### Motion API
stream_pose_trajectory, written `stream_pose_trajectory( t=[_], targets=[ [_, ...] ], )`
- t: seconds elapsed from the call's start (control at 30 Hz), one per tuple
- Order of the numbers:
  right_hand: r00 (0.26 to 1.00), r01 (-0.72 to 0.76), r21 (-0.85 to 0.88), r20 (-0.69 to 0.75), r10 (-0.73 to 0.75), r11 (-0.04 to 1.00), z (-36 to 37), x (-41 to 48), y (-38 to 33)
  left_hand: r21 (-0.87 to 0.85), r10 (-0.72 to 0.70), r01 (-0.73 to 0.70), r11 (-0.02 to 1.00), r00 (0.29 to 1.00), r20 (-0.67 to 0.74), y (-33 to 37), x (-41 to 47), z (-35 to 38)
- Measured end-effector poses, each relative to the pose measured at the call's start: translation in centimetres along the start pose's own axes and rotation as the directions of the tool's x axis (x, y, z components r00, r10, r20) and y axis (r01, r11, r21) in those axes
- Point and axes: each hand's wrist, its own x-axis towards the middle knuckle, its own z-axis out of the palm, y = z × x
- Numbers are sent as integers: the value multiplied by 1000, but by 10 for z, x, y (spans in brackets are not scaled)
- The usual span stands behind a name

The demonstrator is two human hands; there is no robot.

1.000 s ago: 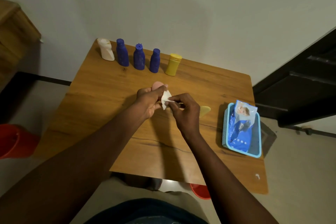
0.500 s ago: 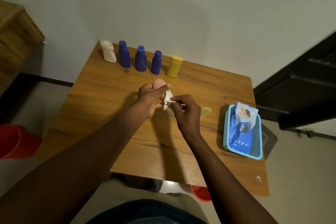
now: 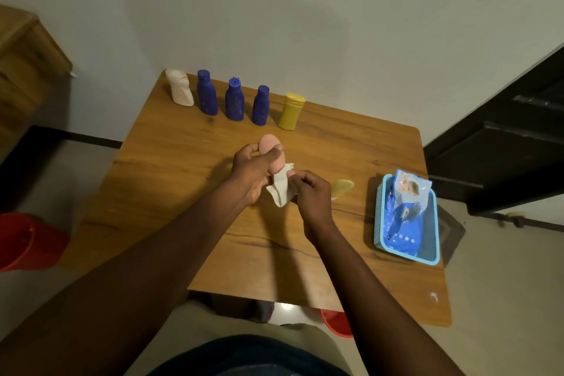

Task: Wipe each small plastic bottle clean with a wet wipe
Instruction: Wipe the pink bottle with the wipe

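**Left hand** (image 3: 253, 174): fingers and thumb are curling round a small, rounded pink plastic bottle (image 3: 269, 149), holding it up off the brown wooden counter (image 3: 171, 180), its far end poking out past the thumb.

**Right hand** (image 3: 311, 195): fingertips are pinching a crumpled white wet wipe (image 3: 281, 189) and bringing it against the near end of the pink bottle, in the gap between the two hands.

**Step in hand (judged):** the person is wiping the pink bottle. To do it well, the left hand should be turning the bottle while the wipe is wrapping round it. The grip should be shifting too, so the part under the fingers also gets cleaned, along with the cap and the base.

**Just right of the right hand:** a pale yellow plastic bottle (image 3: 343, 188) is lying on its side on the counter.

**Beyond the hands, along the far edge:** five bottles are standing in a row.
- A cream-white waisted plastic bottle (image 3: 180, 87) is leftmost.
- Three dark blue capped plastic bottles come next: first (image 3: 207, 96), second (image 3: 234, 99) and third (image 3: 261, 105).
- A mustard-yellow flat-capped plastic bottle (image 3: 291, 111) is rightmost.

Whether any of these has been wiped is not showing.

**Well to the right of the hands:** a light-blue plastic basket (image 3: 407, 256) is holding a blue foil wipes packet (image 3: 407, 214).
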Motion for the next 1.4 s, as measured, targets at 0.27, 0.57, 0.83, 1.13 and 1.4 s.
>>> stream_pose_trajectory(
  t=[0.27,0.57,0.83,1.13,1.4],
  targets=[
    [999,-18,115,-35,22,993,10,-4,-10,38,92,-92,995,996,-5,-3,-1,4],
    [989,136,-87,-40,-139,987,14,-3,-12,36,96,-96,995,995,-14,-5,3,1],
    [939,-344,457,174,297,820,13,3,-26,-13,93,-92,996,992,81,-1,1,2],
    [961,242,-68,-117,-249,968,17,-5,-12,31,134,-135,990,990,36,1,8,5],
    [989,41,192,-147,-12,981,8,13,-19,44,20,-30,999,980,199,0,2,-4]
  ],
)
